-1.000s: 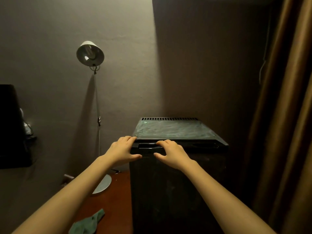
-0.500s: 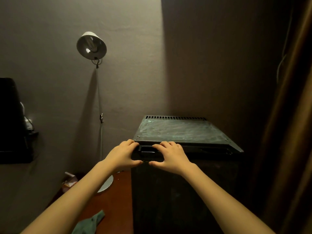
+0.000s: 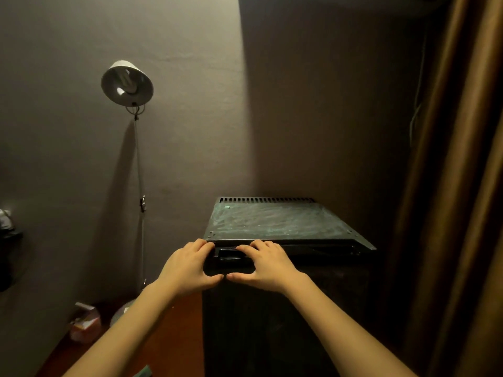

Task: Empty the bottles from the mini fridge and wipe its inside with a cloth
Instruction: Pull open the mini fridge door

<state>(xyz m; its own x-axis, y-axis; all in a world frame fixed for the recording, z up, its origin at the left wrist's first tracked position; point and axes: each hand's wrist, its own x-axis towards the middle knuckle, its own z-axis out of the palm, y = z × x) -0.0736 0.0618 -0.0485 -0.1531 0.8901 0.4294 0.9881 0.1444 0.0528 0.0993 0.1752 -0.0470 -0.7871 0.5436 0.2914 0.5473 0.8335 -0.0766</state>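
Dim light fills a small corner room with a grey-brown wall, brighter on the left and falling into shadow on the right half. Brown curtain folds hang down the right edge. A black mini fridge stands in the middle near ground with its door closed; its flat top looks dusty and smeared with pale streaks, and a row of vent slots runs along its far edge. Left of the fridge a reddish wooden surface runs toward the wall, where a small pinkish box sits near the round base of a floor lamp. The lamp's thin pole rises along the wall to a white shade tilted toward the camera. At the bottom edge, a scrap of green cloth peeks in on the wooden surface. A dark object sits at the far left edge, too cropped to identify.

Both hands rest on the near top edge of the fridge door. The left hand curls its fingers over the left corner; the right hand hooks its fingers into the recessed handle. The thumbs point toward each other below, almost touching.
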